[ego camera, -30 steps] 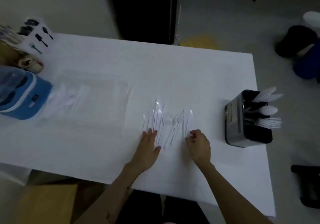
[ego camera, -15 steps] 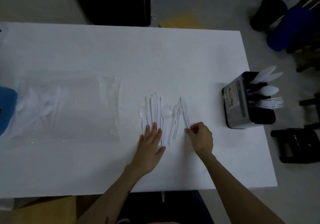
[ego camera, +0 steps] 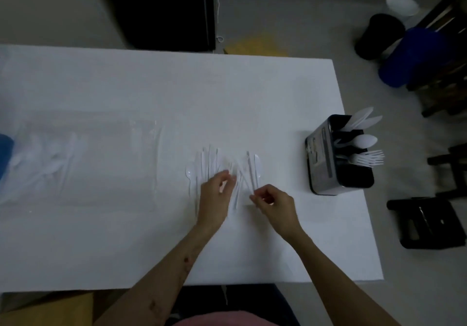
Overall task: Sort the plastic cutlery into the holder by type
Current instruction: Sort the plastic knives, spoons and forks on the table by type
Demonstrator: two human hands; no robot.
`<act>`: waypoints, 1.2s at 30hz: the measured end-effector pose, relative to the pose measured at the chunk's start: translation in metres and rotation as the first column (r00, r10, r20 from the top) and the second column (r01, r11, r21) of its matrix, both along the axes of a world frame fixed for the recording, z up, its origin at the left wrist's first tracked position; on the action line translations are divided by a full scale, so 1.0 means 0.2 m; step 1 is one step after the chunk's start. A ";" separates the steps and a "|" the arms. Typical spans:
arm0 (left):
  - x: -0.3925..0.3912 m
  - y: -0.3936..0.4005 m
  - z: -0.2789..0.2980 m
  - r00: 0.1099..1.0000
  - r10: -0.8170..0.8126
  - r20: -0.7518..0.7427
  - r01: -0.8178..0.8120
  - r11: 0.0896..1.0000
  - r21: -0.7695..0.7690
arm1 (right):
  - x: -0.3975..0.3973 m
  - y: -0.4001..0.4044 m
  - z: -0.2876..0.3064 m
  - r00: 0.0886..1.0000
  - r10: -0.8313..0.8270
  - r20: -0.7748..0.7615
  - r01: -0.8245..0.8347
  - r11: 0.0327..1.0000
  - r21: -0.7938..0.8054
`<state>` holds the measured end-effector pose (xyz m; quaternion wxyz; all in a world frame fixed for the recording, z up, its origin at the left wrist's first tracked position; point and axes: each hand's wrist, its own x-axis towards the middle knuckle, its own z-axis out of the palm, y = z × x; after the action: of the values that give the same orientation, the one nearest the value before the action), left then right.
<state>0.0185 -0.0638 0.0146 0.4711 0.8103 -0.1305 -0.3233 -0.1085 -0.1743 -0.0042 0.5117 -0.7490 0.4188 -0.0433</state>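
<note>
While loose cutlery (ego camera: 225, 169) lies on the white table (ego camera: 151, 93), left hand (ego camera: 214, 197) curled, fingertips pinching at the pile, right hand (ego camera: 275, 204) pinching a thin utensil handle, holder (ego camera: 318, 164) well apart.

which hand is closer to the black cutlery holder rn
Right. The right hand is over the right edge of the loose cutlery, nearest the cutlery holder; the left hand lies farther left.

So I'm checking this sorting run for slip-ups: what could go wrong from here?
The loose white cutlery lies overlapped on a white table, so the right hand, pinching one handle, could drag neighbours along or misjudge the type. The left hand covers part of the pile. The holder stands near the table's right edge; a nudge while inserting might tip it off.
</note>
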 end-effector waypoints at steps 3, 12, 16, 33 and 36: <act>0.07 -0.12 0.01 0.958 0.040 -0.285 -0.042 0.999 0.000 | 0.00 0.00 0.00 0.996 0.084 0.022 -0.085 0.995 0.052; 0.10 -0.05 -0.04 0.853 0.288 -0.435 -0.314 0.949 0.013 | 0.08 0.03 -0.09 0.909 -0.127 -0.397 0.044 0.976 -0.211; 0.09 -0.01 -0.10 0.869 0.273 -0.413 -0.289 0.957 0.024 | 0.10 0.02 -0.10 0.889 -0.148 -0.434 0.069 0.979 -0.194; 0.03 -0.07 -0.07 0.729 0.181 -0.660 -0.300 0.952 -0.069 | 0.01 0.09 -0.03 0.994 0.110 0.016 -0.102 0.965 -0.242; 0.02 -0.05 -0.06 0.662 0.207 -0.721 -0.404 0.908 -0.110 | 0.02 0.12 -0.05 0.989 0.144 0.014 -0.134 0.949 -0.284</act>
<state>0.0228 -0.0730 0.0029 0.6351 0.5698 0.1536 -0.4983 -0.1045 -0.1510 -0.0147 0.4086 -0.8411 0.3453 -0.0795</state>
